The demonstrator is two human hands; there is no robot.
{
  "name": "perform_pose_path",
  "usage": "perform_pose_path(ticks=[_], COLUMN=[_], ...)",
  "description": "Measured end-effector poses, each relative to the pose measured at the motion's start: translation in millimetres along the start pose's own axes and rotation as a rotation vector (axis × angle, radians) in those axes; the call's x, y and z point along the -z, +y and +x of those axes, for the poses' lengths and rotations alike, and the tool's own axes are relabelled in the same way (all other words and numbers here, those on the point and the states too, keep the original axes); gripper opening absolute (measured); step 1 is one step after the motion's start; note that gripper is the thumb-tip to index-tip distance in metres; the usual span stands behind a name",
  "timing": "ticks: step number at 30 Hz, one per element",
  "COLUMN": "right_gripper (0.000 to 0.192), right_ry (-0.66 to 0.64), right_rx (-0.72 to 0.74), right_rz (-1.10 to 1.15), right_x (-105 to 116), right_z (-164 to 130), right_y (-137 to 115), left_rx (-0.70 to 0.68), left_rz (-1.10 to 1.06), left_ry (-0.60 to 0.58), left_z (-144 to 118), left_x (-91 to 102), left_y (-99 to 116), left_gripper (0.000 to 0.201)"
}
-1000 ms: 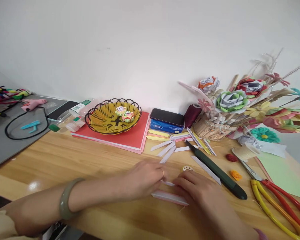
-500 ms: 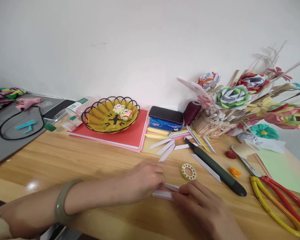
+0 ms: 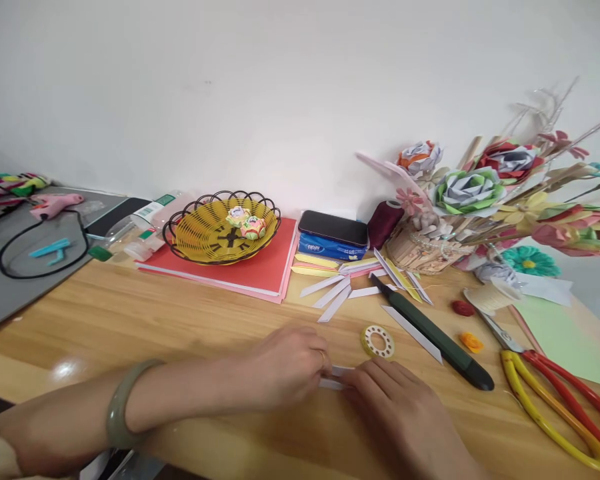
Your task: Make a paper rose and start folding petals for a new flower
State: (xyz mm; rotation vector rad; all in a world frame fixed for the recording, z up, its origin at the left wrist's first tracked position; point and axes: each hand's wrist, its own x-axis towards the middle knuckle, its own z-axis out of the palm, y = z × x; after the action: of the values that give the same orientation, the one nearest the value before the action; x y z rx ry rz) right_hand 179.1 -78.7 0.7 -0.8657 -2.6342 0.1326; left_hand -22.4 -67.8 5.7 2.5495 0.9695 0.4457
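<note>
Both hands press a folded white paper strip (image 3: 336, 377) flat on the wooden table (image 3: 145, 320). The left hand (image 3: 285, 367) has its grip pinched on the strip's left end; the right hand (image 3: 400, 413) has its grip clamped over the right end. A yellow tape ring (image 3: 377, 341) lies just beyond.

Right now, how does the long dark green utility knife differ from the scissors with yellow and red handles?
The dark green utility knife is one straight, slim bar; the scissors with yellow and red handles spread into two big loops. The knife lies nearer the right hand; the scissors lie further right, at the picture's edge. The knife is one dark colour, the scissors two bright ones. Both lie flat and untouched on the wooden table.
</note>
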Motion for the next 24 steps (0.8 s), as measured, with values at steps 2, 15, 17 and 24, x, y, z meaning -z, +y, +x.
perform_pose_path(ticks=[2, 15, 17, 24], right_gripper=[0.030, 0.025, 0.027, 0.027], right_ry=[0.004, -0.012, -0.019, 0.017], right_rx=[-0.035, -0.080, -0.057, -0.229], right_rz=[-0.009, -0.068, -0.095, 0.028], right_x=[0, 4, -1, -4], right_z=[2, 5, 3, 5], right_y=[0, 4, 3, 2], left_rx=[0.013, 0.114, 0.117, 0.207], left_rz=[0.034, 0.126, 0.149, -0.171], left_ry=[-0.044, -0.085, -0.063, 0.245], left_z=[-1, -1, -2, 5], left_x=[3.3, -1.7, -6.8, 0.2], left_y=[5, 11, 9, 2], left_gripper=[0.015, 0.018, 0.017, 0.011])
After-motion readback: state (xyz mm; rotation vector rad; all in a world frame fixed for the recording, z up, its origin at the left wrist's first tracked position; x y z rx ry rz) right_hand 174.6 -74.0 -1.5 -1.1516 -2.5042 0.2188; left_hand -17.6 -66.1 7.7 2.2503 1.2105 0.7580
